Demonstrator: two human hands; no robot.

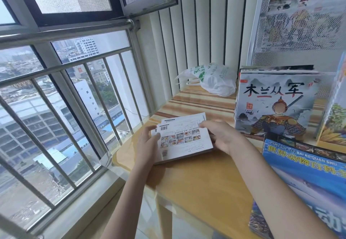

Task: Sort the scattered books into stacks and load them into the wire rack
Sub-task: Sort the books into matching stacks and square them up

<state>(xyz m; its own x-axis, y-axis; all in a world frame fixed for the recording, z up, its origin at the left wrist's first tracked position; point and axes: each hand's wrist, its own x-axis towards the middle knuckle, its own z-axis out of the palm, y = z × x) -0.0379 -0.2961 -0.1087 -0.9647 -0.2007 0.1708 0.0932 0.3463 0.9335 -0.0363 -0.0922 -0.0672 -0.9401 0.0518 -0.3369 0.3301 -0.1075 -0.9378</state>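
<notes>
Glossy wooden table [202,179], glossy paper books [184,141], white metal mesh rack [299,38], crinkled plastic bag [215,81].

Surface: light wooden table [204,186] with striped far end, set beside the window | Far end: crumpled white plastic bag [215,81] | Middle: small stack of thin white-backed books [185,139], lying flat | Right: upright picture books [273,102] | Near right: blue books [307,179], overlapping
</notes>
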